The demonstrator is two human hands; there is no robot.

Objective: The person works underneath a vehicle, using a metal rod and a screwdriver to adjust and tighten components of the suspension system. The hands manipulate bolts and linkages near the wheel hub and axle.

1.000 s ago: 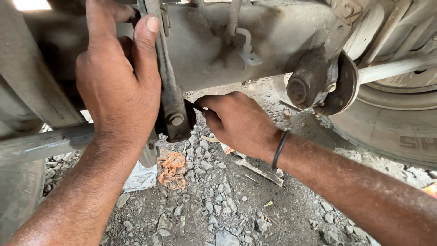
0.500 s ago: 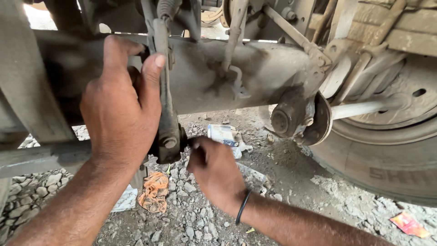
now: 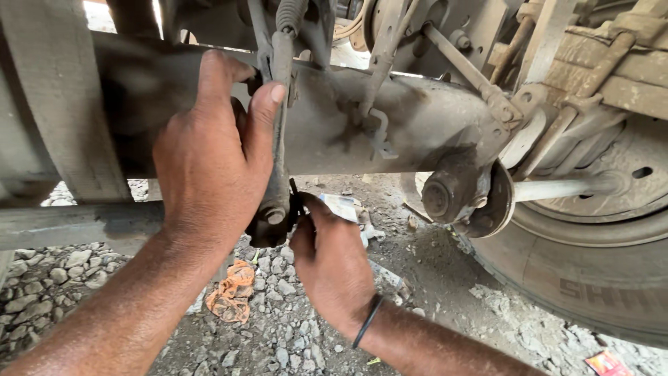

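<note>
Orange rag (image 3: 231,292); grey gravel (image 3: 292,341); black wristband (image 3: 367,322); rusty brown axle beam (image 3: 390,132); black tyre (image 3: 591,278).

The ground (image 3: 431,278) under the vehicle was grey, dusty earth, strewn on the left with loose pale gravel stones (image 3: 49,278). A crumpled orange rag (image 3: 229,292) lay on the gravel. A crushed white scrap of packaging (image 3: 348,209) lay further back on the dirt. A small red wrapper (image 3: 607,363) lay at the lower right, beside the large black rubber tyre (image 3: 591,278) that stood on the ground.
</note>
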